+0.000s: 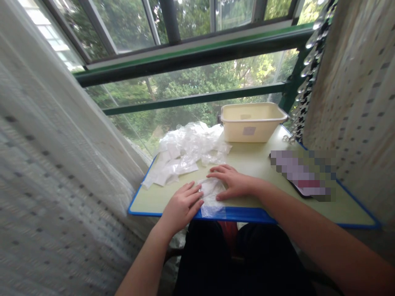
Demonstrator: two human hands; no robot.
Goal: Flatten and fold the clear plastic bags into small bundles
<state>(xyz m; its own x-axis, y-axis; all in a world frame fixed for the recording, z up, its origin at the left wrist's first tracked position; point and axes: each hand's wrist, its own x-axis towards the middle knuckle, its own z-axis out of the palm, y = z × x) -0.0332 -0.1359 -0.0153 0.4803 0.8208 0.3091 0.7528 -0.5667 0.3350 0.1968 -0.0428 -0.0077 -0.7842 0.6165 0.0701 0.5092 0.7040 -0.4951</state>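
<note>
A small clear plastic bag (211, 200) lies flat on the pale green table (256, 158), hanging slightly over its blue front edge. My left hand (182, 205) rests on the table with fingers stretched out, its fingertips touching the bag's left side. My right hand (233, 181) lies flat on the bag's upper right part, fingers spread. Neither hand grips anything.
A heap of crumpled clear plastic bags (188, 152) covers the table's far left. A cream plastic tub (251, 122) stands at the back by the window. A blurred flat object (304, 172) lies at the right. Curtains hang on both sides.
</note>
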